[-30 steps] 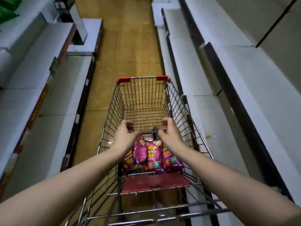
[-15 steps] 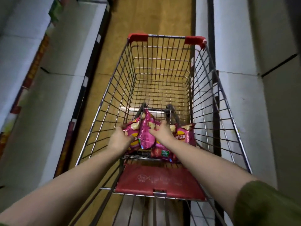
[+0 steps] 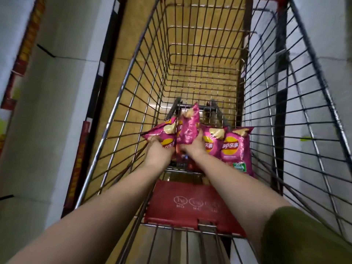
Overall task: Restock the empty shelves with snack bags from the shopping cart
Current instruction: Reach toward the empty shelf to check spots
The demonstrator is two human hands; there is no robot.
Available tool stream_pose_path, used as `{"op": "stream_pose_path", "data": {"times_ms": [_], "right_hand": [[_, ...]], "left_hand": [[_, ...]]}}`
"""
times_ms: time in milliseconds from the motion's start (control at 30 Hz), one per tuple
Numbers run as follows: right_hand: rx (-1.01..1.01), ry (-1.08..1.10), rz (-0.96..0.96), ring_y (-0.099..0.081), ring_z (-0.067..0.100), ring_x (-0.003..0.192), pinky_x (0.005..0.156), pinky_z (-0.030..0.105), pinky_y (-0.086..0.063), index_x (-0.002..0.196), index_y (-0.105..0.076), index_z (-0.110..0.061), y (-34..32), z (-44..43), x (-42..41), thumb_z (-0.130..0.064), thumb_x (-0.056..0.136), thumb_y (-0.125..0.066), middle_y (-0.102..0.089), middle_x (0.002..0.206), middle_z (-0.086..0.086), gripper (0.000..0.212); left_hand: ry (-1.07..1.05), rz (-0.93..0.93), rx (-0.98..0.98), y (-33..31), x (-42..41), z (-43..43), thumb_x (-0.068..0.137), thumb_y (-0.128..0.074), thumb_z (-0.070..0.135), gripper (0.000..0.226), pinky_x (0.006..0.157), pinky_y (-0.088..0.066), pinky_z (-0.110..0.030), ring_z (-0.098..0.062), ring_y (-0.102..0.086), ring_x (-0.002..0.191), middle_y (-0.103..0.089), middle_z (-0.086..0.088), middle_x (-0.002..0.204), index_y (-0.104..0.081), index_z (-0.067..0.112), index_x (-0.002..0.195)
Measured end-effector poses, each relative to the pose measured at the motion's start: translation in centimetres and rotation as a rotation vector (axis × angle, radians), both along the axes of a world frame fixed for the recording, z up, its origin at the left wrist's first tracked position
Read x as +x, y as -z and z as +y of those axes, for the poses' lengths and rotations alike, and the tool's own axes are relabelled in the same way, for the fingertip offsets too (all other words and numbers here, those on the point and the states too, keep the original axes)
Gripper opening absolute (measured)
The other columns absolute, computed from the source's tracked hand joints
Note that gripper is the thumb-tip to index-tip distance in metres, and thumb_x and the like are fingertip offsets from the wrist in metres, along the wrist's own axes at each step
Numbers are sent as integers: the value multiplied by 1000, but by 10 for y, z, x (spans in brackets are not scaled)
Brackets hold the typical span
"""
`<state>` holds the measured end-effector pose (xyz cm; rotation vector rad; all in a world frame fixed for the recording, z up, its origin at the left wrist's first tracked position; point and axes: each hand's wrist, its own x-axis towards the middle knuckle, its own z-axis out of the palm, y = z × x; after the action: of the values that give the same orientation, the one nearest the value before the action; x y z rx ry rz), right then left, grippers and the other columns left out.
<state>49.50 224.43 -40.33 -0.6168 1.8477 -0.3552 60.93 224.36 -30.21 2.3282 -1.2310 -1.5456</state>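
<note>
Head: left hand (image 3: 156, 150) grips outer bag (image 3: 163, 132), right hand (image 3: 194, 146) middle bag (image 3: 187, 129).

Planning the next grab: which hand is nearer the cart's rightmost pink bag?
Right. The right hand, gripping a raised bag, is left of the rightmost bag, another bag between; the left hand is farther left, gripping the leftmost bag.

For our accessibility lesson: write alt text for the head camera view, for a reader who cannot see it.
The left hand and right hand each hold a pink foil snack bag inside a silver wire shopping cart; two more pink bags stand beside them.
</note>
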Motion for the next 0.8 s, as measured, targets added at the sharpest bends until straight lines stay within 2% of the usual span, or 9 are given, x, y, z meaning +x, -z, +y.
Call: {"op": "stream_pose_path", "data": {"times_ms": [133, 200, 233, 300, 400, 467, 533, 633, 800], "right_hand": [[-57, 170, -328, -64, 26, 91, 80, 35, -55, 128, -42, -13, -56, 5, -37, 5, 74, -65, -63, 108, 12, 62], [-41, 182, -495, -67, 18, 67, 61, 27, -56, 117, -50, -15, -92, 7, -54, 9, 71, -62, -66, 92, 11, 54], [-35, 175, -567, -67, 18, 63, 61, 28, -55, 115, -52, -15, -109, 9, -61, 8, 66, -65, -66, 88, 10, 56], [-23, 156, -690, -68, 19, 64, 64, 30, -56, 116, -54, -15, -139, 13, -72, 3, 55, -65, -70, 85, 7, 64], [-56, 93, -811, -69, 15, 60, 54, 24, -55, 108, -57, -13, -173, 20, -79, 3, 54, -61, -72, 71, 1, 57], [-95, 79, -862, -70, 17, 64, 57, 27, -57, 108, -58, -11, -186, 23, -78, -2, 43, -80, -73, 75, 4, 69], [-110, 104, -890, -71, 19, 70, 61, 31, -59, 105, -60, -15, -187, 20, -77, -25, 19, -95, -74, 81, 5, 94], [-110, 77, -829, -71, 19, 80, 69, 34, -59, 114, -53, -23, -178, 10, -73, -45, 11, -94, -75, 89, 2, 113], [-156, 42, -762, -71, 17, 79, 67, 28, -57, 104, -61, -17, -162, 10, -71, -40, 17, -95, -75, 88, 3, 96]], "left_hand": [[-7, 45, -16, -16, -6, 3, 83, -70, 32, 64, 98, -44, -38, -32, -54, 118, -54, -16, 130, -42, 2, 133], [-62, 162, 12, -33, -9, 2, 74, -73, 49, 77, 98, -45, -38, -30, -57, 114, -57, -12, 127, -46, 6, 131], [-108, 269, 27, -41, -9, 1, 70, -75, 53, 74, 94, -48, -37, -27, -60, 107, -60, -10, 123, -50, 11, 126], [-192, 529, 81, -63, -11, -2, 69, -79, 45, 54, 89, -52, -38, -23, -66, 96, -66, -7, 112, -55, 20, 110], [-195, 784, 205, -84, -12, -4, 63, -82, 35, 63, 83, -57, -40, -24, -71, 90, -71, -11, 109, -56, 16, 116], [-196, 871, 221, -92, -13, -6, 67, -83, 21, 59, 78, -59, -39, -25, -71, 84, -71, -16, 108, -57, 10, 118], [-203, 864, 192, -98, -11, -9, 76, -75, 17, 44, 78, -58, -40, -28, -70, 84, -69, -19, 110, -58, 8, 116], [-147, 834, 153, -96, -7, -13, 81, -66, 19, 30, 76, -59, -37, -27, -71, 83, -72, -15, 103, -60, 12, 109], [-60, 740, 131, -82, -13, -15, 81, -71, 12, 33, 74, -59, -30, -20, -71, 77, -73, -11, 97, -62, 9, 112]]}}
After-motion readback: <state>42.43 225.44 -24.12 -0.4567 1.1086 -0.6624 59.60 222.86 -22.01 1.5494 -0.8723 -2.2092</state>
